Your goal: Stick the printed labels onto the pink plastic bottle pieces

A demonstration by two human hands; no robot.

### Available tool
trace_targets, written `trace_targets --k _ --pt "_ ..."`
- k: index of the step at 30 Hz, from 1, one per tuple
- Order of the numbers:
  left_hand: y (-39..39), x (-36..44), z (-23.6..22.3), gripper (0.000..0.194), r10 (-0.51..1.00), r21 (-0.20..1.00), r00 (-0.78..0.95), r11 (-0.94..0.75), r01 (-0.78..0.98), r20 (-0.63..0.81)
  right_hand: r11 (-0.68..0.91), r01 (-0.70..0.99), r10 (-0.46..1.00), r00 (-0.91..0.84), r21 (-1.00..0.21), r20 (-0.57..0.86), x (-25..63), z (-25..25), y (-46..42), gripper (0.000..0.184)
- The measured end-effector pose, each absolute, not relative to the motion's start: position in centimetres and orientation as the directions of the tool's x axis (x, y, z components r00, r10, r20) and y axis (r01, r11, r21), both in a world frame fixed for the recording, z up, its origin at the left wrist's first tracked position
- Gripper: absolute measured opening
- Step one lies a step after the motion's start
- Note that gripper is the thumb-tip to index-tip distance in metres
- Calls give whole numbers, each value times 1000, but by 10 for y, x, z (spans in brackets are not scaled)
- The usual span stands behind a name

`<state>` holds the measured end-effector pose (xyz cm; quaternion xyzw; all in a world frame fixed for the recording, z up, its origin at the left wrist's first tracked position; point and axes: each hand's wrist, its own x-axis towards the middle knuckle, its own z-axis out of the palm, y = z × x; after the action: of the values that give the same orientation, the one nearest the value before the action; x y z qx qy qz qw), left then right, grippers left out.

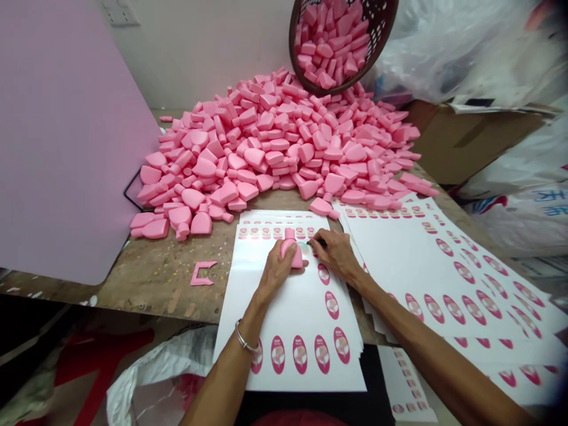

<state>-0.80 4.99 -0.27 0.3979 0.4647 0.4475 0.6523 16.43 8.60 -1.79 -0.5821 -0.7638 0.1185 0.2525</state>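
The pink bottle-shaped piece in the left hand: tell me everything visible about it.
The pink bottle-shaped piece is plain and matte, perhaps plastic or foam, with a narrow neck and a wider, rounded body. Its neck points away from the person. The left hand grips it, thumb across the body; no label shows on the visible face. It is over the printed sheet; whether it touches the paper is unclear.

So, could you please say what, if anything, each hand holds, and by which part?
The left hand grips a pink bottle by its body; whether the right hand holds anything is unclear.
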Motion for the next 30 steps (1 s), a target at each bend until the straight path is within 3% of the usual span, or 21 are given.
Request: trace_targets --k 13,30 --pt "49 -8 -1 38 953 936 164 286 -205 -256 343 847 923 -222 -406 316 166 -22 87 13" --pt "51 -9 -4 36 951 935 181 287 -210 -251 446 775 891 -338 -448 303 174 -21 95 14"
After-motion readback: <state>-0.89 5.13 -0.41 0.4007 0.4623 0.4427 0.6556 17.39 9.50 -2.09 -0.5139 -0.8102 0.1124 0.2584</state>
